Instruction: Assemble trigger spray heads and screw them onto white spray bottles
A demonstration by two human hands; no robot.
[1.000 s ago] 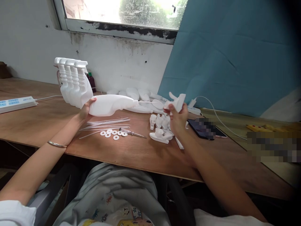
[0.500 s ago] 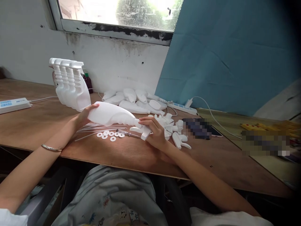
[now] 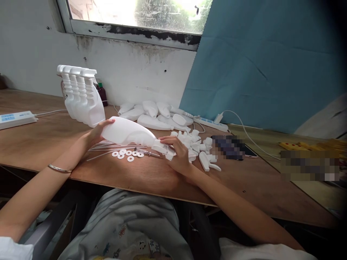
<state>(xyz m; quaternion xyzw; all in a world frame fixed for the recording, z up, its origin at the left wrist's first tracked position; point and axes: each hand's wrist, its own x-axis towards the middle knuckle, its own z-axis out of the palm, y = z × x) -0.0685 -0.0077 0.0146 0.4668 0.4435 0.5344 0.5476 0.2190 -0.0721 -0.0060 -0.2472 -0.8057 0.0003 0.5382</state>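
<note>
A white plastic spray bottle [image 3: 127,131] lies tilted on its side in the air above the table, its neck toward the right. My left hand [image 3: 97,131] is closed round its base end. At the neck, my right hand [image 3: 177,151] grips a white trigger spray head [image 3: 165,148], which meets the bottle's mouth; the fingers hide part of the joint. Below the bottle lie several white ring washers [image 3: 130,159], a bundle of thin white tubes [image 3: 108,147] and a screwdriver [image 3: 148,153]. Loose trigger spray heads [image 3: 207,162] are heaped just beyond my right hand.
Several assembled spray bottles [image 3: 93,104] stand in a row at the left, with a dark bottle [image 3: 101,94] behind. More white bottles [image 3: 151,122] are piled by the wall. Power strips [image 3: 16,119] lie left and at the back; a phone [image 3: 251,151] lies right.
The spray head has turned at the bottle's neck, its trigger now pointing a different way. My right hand has shifted slightly; my left hand keeps its hold on the bottle.
</note>
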